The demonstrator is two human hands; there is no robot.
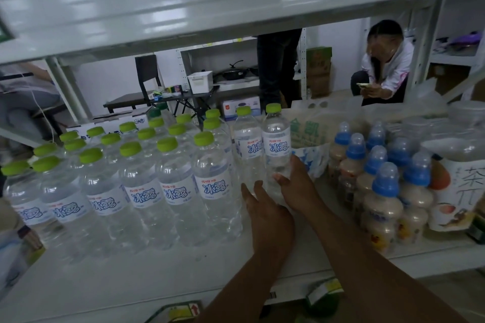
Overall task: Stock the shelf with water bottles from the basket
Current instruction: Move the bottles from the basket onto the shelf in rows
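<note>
Several clear water bottles with green caps (168, 186) stand in rows on the white shelf (131, 270), filling its left half. Two more of these bottles stand at the right end of the rows: one (248, 147) and, beside it, one (277, 139). My right hand (294, 186) wraps around the lower part of the rightmost bottle. My left hand (265, 212) is just in front of the other bottle, fingers spread and touching its base. The basket is not in view.
Small blue-capped drink bottles (378, 186) and a white tea carton (459, 191) crowd the shelf's right side. A bagged pack (309, 134) lies behind them. The upper shelf board (236, 2) hangs low overhead. Through the rack a crouching person (383, 65) and a table show.
</note>
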